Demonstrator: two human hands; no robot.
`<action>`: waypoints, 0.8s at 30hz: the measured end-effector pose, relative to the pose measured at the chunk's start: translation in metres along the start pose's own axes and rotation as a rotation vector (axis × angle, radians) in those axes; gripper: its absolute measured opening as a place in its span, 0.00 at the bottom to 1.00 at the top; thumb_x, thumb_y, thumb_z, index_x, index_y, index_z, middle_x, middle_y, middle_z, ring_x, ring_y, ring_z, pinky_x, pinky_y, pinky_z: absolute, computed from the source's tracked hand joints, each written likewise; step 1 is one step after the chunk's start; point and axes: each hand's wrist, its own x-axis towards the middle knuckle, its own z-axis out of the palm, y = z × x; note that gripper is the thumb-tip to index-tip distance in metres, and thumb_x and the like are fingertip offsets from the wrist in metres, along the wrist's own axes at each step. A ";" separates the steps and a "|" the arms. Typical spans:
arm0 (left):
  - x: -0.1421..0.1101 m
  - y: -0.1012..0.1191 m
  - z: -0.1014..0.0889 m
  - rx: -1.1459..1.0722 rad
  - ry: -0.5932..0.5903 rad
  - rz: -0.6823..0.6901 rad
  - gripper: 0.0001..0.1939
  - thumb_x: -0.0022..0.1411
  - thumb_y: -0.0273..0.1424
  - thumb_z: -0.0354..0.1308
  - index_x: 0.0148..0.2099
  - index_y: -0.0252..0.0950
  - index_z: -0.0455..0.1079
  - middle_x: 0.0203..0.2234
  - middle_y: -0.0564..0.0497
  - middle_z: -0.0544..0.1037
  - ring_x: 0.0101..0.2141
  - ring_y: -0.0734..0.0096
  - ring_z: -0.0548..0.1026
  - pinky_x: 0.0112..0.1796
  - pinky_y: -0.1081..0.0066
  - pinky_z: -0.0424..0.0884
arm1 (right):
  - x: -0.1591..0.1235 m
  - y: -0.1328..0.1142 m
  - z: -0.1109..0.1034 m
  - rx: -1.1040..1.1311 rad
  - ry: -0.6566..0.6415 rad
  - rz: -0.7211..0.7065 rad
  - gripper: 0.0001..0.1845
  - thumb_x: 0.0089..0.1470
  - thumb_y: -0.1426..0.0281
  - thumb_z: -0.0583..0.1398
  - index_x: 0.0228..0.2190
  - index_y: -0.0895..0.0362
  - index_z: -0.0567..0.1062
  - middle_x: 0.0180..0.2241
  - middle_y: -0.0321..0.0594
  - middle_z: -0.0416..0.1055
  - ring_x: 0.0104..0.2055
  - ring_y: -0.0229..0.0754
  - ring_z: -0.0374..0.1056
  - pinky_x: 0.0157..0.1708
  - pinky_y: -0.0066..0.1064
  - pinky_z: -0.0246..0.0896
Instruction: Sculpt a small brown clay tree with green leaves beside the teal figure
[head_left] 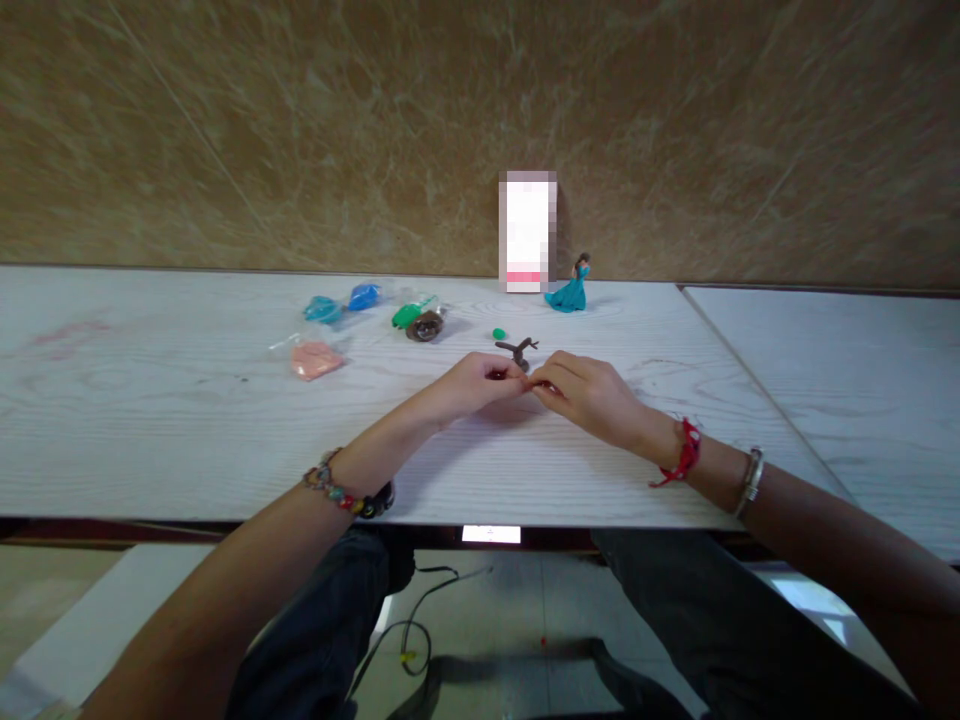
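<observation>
Fingertip to fingertip, right beside the brown branched piece (pixel 519 350)!
Here I am, my left hand (pixel 480 385) and my right hand (pixel 585 388) meeting low over the pale wood-grain table (pixel 187 430), fingers drawn in close on both sides, though whether they're pinching anything I can't tell; the spot is too small to read. The brown piece stands just beyond my fingertips, its foot partly hidden by my left hand, its arms spread out above! Just past it sits a little green lump (pixel 499 334), and farther back the figurine in a teal dress (pixel 568 292), near an upright screen (pixel 527 235) by the wall. Off to my left, bags: peach (pixel 316 360), teal (pixel 322 310), blue (pixel 364 296), green (pixel 406 316), brown (pixel 425 326)!
</observation>
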 end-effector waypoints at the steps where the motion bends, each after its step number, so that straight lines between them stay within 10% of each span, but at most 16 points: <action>1: 0.000 0.001 -0.001 0.001 0.002 -0.013 0.09 0.47 0.33 0.56 0.22 0.32 0.64 0.16 0.58 0.61 0.20 0.81 0.57 0.23 0.75 0.50 | 0.000 0.000 0.000 0.046 0.027 0.006 0.08 0.54 0.72 0.51 0.30 0.60 0.70 0.28 0.41 0.68 0.29 0.36 0.63 0.28 0.28 0.59; 11: 0.002 -0.021 -0.018 0.671 0.102 -0.049 0.08 0.49 0.34 0.52 0.26 0.34 0.68 0.21 0.52 0.71 0.24 0.73 0.67 0.26 0.73 0.57 | 0.005 0.016 -0.012 0.664 0.492 0.385 0.11 0.56 0.61 0.49 0.27 0.54 0.62 0.19 0.29 0.60 0.19 0.29 0.58 0.20 0.24 0.56; 18: -0.001 -0.016 -0.020 0.804 0.114 -0.097 0.14 0.50 0.42 0.53 0.29 0.35 0.68 0.24 0.51 0.73 0.25 0.71 0.68 0.26 0.73 0.57 | 0.004 0.025 -0.004 0.764 0.148 0.394 0.13 0.45 0.60 0.61 0.26 0.58 0.68 0.23 0.34 0.67 0.23 0.31 0.64 0.22 0.25 0.60; 24: -0.005 -0.011 -0.028 1.020 0.244 -0.238 0.16 0.51 0.45 0.53 0.28 0.36 0.66 0.21 0.50 0.70 0.23 0.69 0.66 0.22 0.73 0.52 | 0.002 0.018 -0.008 0.480 -0.291 0.214 0.11 0.55 0.71 0.51 0.34 0.61 0.72 0.29 0.40 0.73 0.27 0.34 0.67 0.29 0.27 0.62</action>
